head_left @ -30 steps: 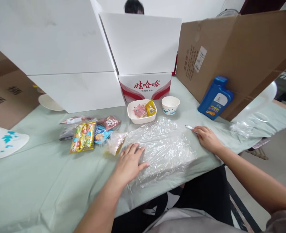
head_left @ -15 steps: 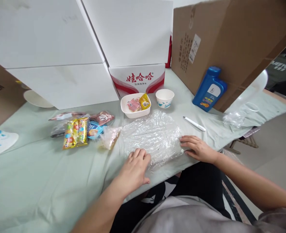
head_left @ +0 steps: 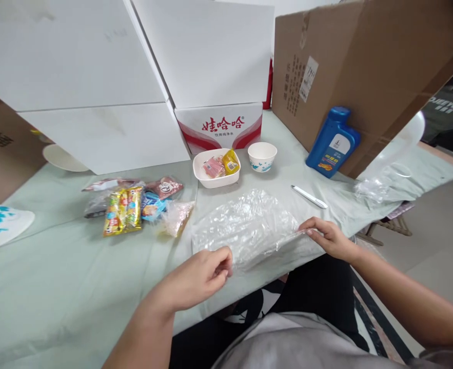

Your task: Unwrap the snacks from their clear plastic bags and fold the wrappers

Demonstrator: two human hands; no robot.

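Note:
A crinkled clear plastic bag (head_left: 245, 223) lies on the cloth in front of me, its near edge raised a little off the surface. My right hand (head_left: 328, 239) pinches the bag's right corner between thumb and fingers. At the near left side of the bag, my left hand (head_left: 201, 277) is closed, fingers curled toward the thumb on the bag's edge; the exact grip is partly hidden. Just beyond the bag stand a white tray (head_left: 215, 182) with small pink and yellow packets and a white paper bowl (head_left: 262, 158). A white pen (head_left: 309, 197) lies near my right hand.
Several snack packets (head_left: 124, 210) are piled left of the bag. White boxes (head_left: 106, 136) stand behind, with a large brown carton (head_left: 311, 77) and a blue bottle (head_left: 333, 142) at the right. The table's front edge runs close to my lap.
My hands lay flat on the bag before; now both have closed at its near edge. That edge has come up off the cloth, and the right hand has shifted slightly right.

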